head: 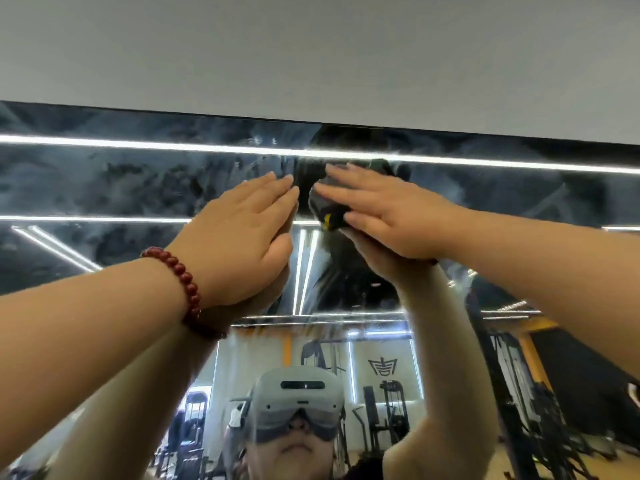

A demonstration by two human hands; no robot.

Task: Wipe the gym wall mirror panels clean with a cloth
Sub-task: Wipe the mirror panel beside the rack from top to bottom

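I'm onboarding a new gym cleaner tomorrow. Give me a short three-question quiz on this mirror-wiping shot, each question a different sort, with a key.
1. True or false: the left hand presses the cloth against the mirror.
2. Multiple choice: where on the mirror are the hands working? A) near its top edge B) at floor level C) on a side frame
3. Fill in: the wrist with the red bead bracelet belongs to the ___ hand.

Key:
1. False; the dark cloth lies under the straight fingers of the right hand, and the left hand rests flat on bare glass.
2. A
3. left
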